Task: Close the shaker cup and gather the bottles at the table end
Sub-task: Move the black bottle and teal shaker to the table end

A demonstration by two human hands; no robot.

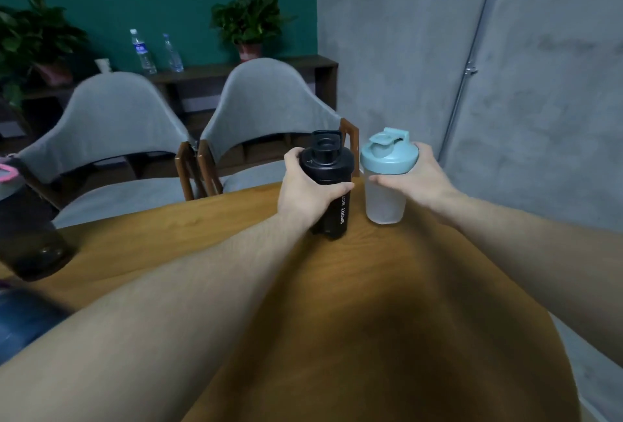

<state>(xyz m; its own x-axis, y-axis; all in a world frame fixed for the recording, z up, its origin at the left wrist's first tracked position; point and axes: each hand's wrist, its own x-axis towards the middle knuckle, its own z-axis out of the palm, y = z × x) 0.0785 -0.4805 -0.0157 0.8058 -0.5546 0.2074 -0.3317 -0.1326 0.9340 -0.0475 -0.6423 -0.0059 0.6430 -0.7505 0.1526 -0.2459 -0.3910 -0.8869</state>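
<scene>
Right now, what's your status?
Left hand gripping black bottle. Right hand gripping shaker cup, lid on. Both upright at table end. Nothing blocking.

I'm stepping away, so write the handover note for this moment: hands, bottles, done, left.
Left hand: wrapped around the black plastic sport bottle.
Right hand: holding the frosted shaker cup with pale blue lid.
Both stand upright, side by side, at the far end of the wooden table.
Done: lid sits on the shaker; flip cap looks raised.
Left: a dark translucent bottle waits at the left edge; bring it over.
</scene>
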